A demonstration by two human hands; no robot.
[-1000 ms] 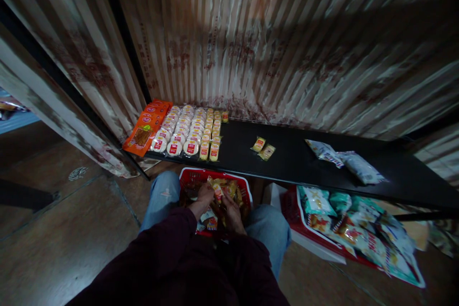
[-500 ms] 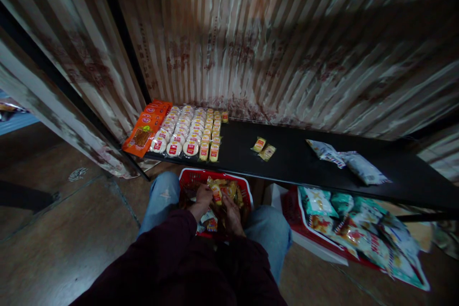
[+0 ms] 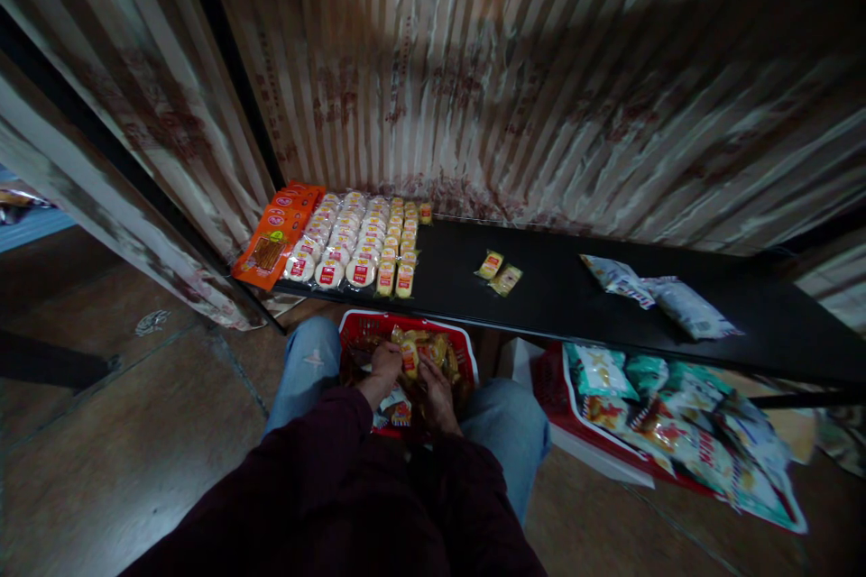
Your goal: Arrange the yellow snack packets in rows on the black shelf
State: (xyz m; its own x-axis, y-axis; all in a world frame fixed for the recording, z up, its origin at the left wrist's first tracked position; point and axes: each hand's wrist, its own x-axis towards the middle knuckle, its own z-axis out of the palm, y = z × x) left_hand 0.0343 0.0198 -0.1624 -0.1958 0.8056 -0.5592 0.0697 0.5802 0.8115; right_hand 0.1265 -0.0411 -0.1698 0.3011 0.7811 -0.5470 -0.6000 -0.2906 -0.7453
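Observation:
Over the red basket [image 3: 469, 349] between my knees, both hands are close together. My left hand [image 3: 385, 367] is closed, its fingertips at the edge of a small yellow snack packet [image 3: 409, 359] with a red label. From the other side, the curled fingers of my right hand [image 3: 437, 389] hold the same packet; the palm side is hidden. More yellow packets [image 3: 441, 348] lie in the basket around my fingers. Nearer to me in it lies a white and blue packet [image 3: 394, 407].
A black shelf [image 3: 541, 288] carries rows of round white cracker packs [image 3: 331, 270], columns of yellow packets [image 3: 404, 278], orange bags [image 3: 271, 243], two loose yellow packets [image 3: 505, 279] and two silvery bags [image 3: 690, 306]. Right, a second red basket [image 3: 575, 433] holds green and white bags. A striped curtain [image 3: 439, 90] hangs behind.
The view has shifted slightly. Both hands stay over the basket, with the yellow packet between them tilted a little differently. The things on the shelf are unchanged.

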